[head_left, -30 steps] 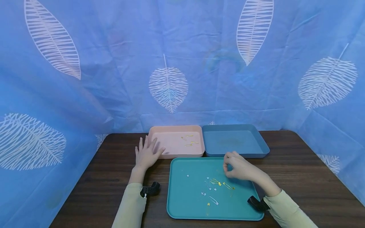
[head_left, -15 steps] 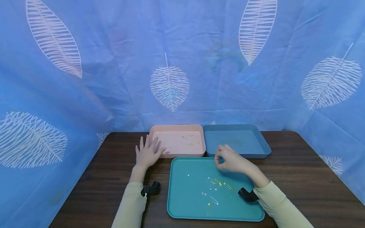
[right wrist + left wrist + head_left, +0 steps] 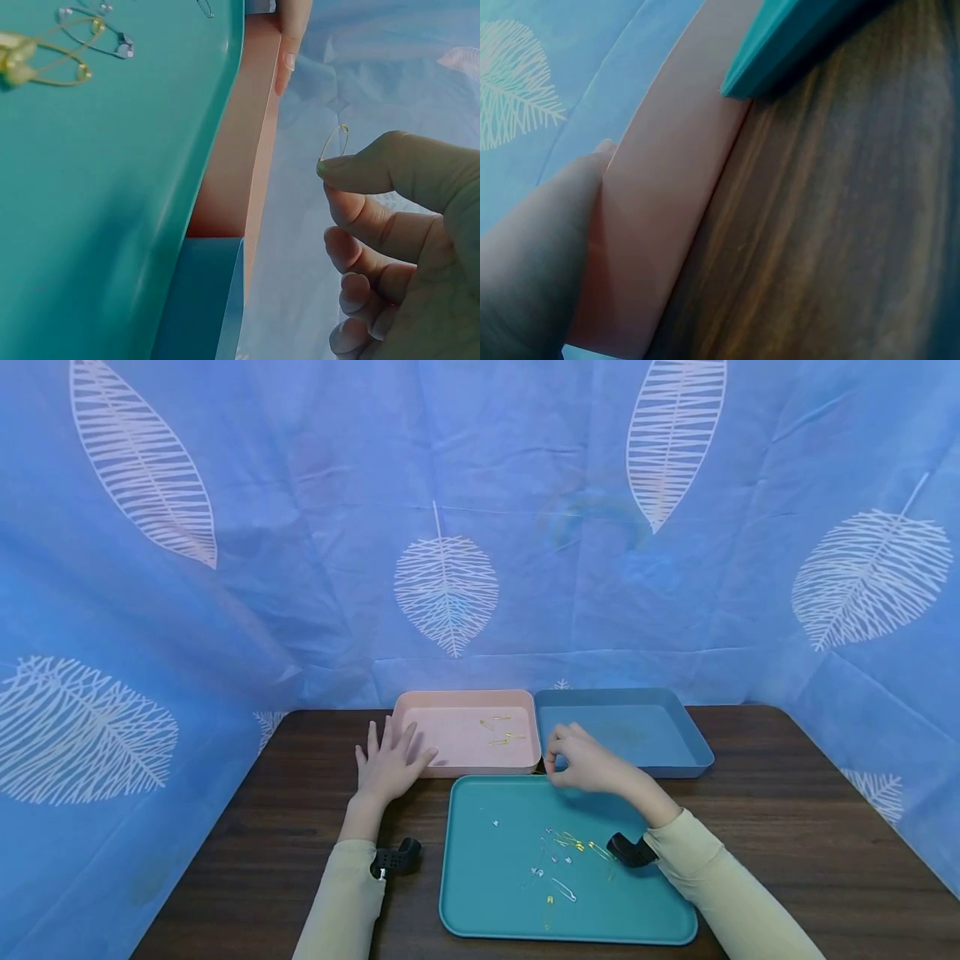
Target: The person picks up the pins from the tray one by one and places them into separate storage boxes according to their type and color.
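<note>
A pale blue cloth backdrop with white leaf prints (image 3: 315, 568) stands behind a dark brown wood-grain table (image 3: 247, 860); the places here are told from the rectangular teal tray with a raised rim (image 3: 480, 893) on that table. To its left lies a forearm in a pale yellow-green sleeve (image 3: 341, 893), wearing a black wrist strap (image 3: 397, 857). The left hand (image 3: 385, 774), past the teal tray's far left corner, grasps nothing: its fingers are spread, and its thumb touches the rim of a shallow rectangular pale pink tray (image 3: 450, 768). This pink tray sits beyond the left part of the teal tray's far edge, with a few slim gold pins (image 3: 498, 742) inside. On the teal tray, small silver safety pins (image 3: 564, 889) and yellow-gold safety pins (image 3: 572, 841) lie scattered, mostly around its middle; one yellow pin is near its front edge. Above its far edge, the right hand (image 3: 581, 760) pinches a thin gold safety pin (image 3: 335, 142) between thumb and index finger, the remaining fingers curled. A shallow rectangular blue tray (image 3: 637, 727) sits beyond the right part of the teal tray's far edge.
</note>
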{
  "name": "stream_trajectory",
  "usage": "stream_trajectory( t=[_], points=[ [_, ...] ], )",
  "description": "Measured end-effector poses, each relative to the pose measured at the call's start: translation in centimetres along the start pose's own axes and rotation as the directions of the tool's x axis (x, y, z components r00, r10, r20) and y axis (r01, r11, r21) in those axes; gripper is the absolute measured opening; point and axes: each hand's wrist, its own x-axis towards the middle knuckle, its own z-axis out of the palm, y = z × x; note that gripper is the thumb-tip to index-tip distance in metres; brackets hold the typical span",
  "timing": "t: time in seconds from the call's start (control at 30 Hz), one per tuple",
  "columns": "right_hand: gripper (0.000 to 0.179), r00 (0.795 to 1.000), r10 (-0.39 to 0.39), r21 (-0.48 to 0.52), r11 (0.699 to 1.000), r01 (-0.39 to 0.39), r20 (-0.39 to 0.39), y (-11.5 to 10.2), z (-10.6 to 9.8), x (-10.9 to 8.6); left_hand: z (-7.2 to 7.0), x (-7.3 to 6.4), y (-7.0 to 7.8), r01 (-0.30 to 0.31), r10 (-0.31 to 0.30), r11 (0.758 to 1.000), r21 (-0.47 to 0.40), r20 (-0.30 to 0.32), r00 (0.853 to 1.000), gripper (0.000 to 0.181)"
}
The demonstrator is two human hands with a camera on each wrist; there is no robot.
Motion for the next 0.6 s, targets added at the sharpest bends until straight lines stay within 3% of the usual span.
stream_trajectory(
  t=[0.6],
  points=[
    [0.018, 1.0, -0.005, -0.015, 1.0, 0.005, 0.007, -0.1, 0.8, 4.7, -0.1, 0.0, -0.1, -0.012, 0.012, 1.0, -0.023, -0.004, 1.0, 0.082]
  ],
)
